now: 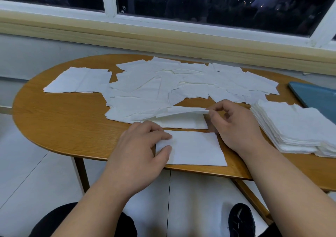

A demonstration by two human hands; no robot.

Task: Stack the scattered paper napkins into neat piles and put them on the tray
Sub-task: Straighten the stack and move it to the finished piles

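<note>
Our right hand (234, 125) pinches the near corner of a lifted napkin (181, 110) between thumb and forefinger, peeling it up off the loose napkins (163, 80) spread across the middle of the desk (72, 118). Our left hand (143, 142) has its thumb and forefinger closed on the left edge of a flat napkin (192, 149) lying at the near rim of the desk; that looks like the start of a new pile.

To do this step well, we should lift only one sheet, keep the pinch light so the tissue does not tear or crease, then lay it square on the flat napkin with corners and edges matched. The left hand is best kept holding the lower sheet down so it cannot slide.

The napkins are thin, soft, white and rectangular, with faint fold lines; they overlap at all angles. A finished pile (291, 127) sits on the desk to the right, thick, its edges slightly fanned. The blue tray (316, 98) lies beyond it at the right edge, smooth and flat, only partly in view.
</note>
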